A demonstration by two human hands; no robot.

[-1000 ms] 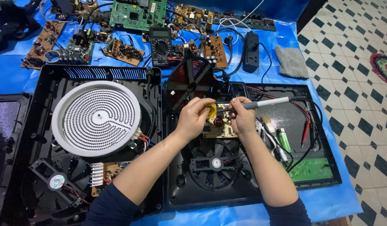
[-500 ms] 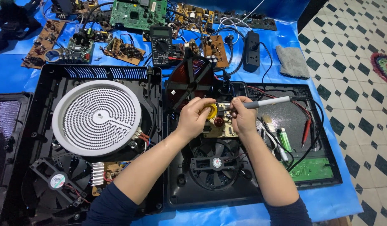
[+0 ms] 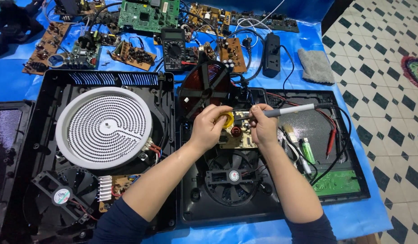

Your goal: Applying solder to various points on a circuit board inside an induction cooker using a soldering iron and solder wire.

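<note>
My right hand (image 3: 264,127) grips a grey-handled soldering iron (image 3: 291,110), its tip pointing left over a small brown circuit board (image 3: 237,137) inside an opened black cooker housing (image 3: 258,212). My left hand (image 3: 210,126) pinches something small beside a yellow round part (image 3: 228,119) at the board's upper left corner; what the fingers hold is hidden. A copper induction coil (image 3: 205,86) stands tilted up just behind both hands. A black cooling fan (image 3: 233,176) sits below the board, between my forearms.
A white round radiant heating element (image 3: 103,128) fills the left housing, with a second fan (image 3: 62,195) below it. A lighter (image 3: 308,150), red probe (image 3: 331,140) and green board (image 3: 337,182) lie right. Multimeter (image 3: 173,43), power strip (image 3: 271,54), grey cloth (image 3: 315,65) and several boards lie behind.
Both hands stay over the small board; the soldering iron handle has dipped very slightly. Nothing else has visibly moved.
</note>
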